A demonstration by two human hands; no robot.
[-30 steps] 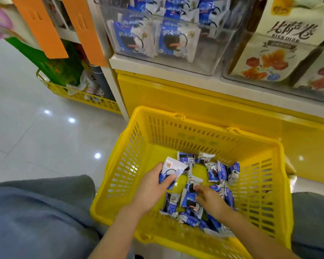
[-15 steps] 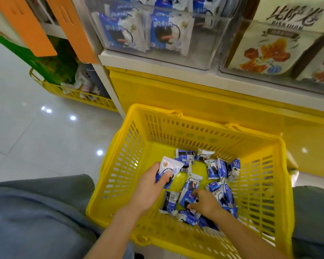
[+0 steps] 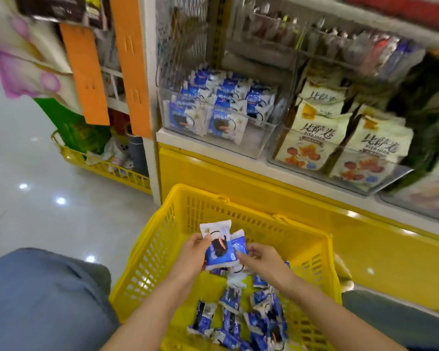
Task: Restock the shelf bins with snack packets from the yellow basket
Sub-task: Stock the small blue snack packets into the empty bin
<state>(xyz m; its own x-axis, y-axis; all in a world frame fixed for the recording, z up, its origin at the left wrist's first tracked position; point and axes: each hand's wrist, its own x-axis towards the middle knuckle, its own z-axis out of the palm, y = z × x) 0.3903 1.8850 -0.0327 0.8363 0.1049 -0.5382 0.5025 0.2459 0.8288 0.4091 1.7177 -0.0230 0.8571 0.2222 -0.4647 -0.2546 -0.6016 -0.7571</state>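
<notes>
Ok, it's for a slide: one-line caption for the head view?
Restocking: left hand and right hand hold blue snack packets over the yellow basket, below a clear bin of matching packets.

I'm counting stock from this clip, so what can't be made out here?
Head view only:
1. The held packets: the left hand and right hand cover their edges, so the number stacked is unclear.
2. The yellow basket: near end cut off by the bottom edge; forearms hide some packets.
3. The upper shelf bins: motion blur, labels unreadable.
4. The clear bin of blue packets: rear rows hidden behind front ones.
</notes>
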